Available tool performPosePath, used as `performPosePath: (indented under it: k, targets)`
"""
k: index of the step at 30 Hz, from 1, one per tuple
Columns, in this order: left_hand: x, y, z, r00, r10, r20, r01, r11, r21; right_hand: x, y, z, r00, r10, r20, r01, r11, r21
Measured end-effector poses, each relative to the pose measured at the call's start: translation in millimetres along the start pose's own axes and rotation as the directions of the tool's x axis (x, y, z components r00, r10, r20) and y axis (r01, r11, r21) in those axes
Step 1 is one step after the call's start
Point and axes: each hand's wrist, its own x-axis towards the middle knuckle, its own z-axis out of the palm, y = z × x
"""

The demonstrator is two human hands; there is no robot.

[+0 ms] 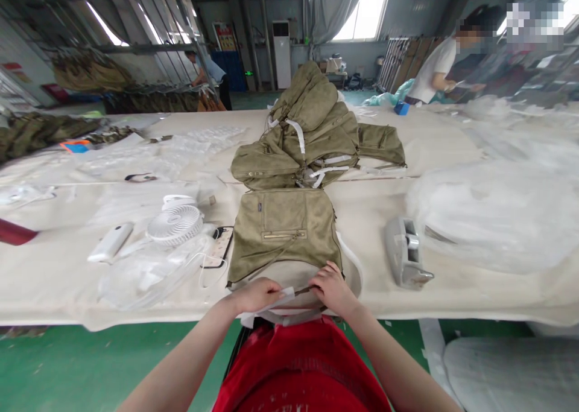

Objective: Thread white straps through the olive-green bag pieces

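An olive-green bag (284,213) with a zipped pocket lies flat at the near edge of the table. White wrapping covers part of its strap, which lies along the table's edge. My left hand (257,294) is closed on the white-wrapped part of the strap (286,294). Close to the bag's lower right corner, my right hand (332,286) pinches the thin bare part of the same strap. A pile of similar olive bags (312,122), some with white-wrapped handles, sits just beyond.
Left of the bag are a white fan (175,224), a phone (219,247), a white oblong device (111,242) and clear plastic. A tape dispenser (407,252) stands to the right beside plastic bags (497,213). Two people (436,68) work across the table.
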Motion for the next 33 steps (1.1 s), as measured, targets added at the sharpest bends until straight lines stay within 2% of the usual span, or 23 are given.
performPosePath:
  k: [3, 8, 11, 15, 18, 22, 25, 29, 33]
  targets:
    - [9, 6, 3.1, 1.000, -0.005, -0.023, 0.006, 0.999, 0.050, 0, 1, 4, 1.000, -0.013, 0.010, 0.013, 1.000, 0.026]
    - [37, 20, 15.0, 0.998, 0.005, -0.060, 0.000, 0.996, 0.091, -4, -6, 4, 1.000, -0.007, 0.024, 0.006, 0.999, 0.036]
    - [48, 24, 21.4, 0.998, 0.006, -0.068, 0.001, 0.996, 0.093, -9, -4, -3, 0.999, 0.039, -0.025, -0.038, 0.999, 0.037]
    - [44, 19, 19.9, 0.997, 0.051, -0.058, -0.047, 0.996, 0.075, -19, 5, -15, 0.991, 0.056, -0.123, -0.059, 0.998, -0.019]
    - [34, 14, 12.7, 0.995, 0.082, -0.050, -0.079, 0.995, 0.062, -18, 7, -18, 0.997, 0.009, -0.073, -0.013, 0.999, -0.047]
    - [21, 12, 5.6, 0.992, 0.089, -0.090, -0.083, 0.995, 0.062, -8, 1, -12, 0.998, -0.057, -0.035, 0.056, 0.997, -0.049]
    - [18, 8, 5.8, 0.992, 0.078, -0.101, -0.071, 0.995, 0.072, -1, -2, -9, 0.998, -0.061, -0.018, 0.058, 0.993, -0.102]
    - [25, 3, 10.6, 0.993, 0.033, -0.117, -0.023, 0.996, 0.085, 1, 0, -10, 0.999, -0.054, 0.002, 0.054, 0.987, -0.148]
    - [43, 8, 16.8, 0.996, 0.028, -0.089, -0.022, 0.998, 0.066, 2, 1, -9, 0.999, -0.041, 0.020, 0.044, 0.988, -0.147]
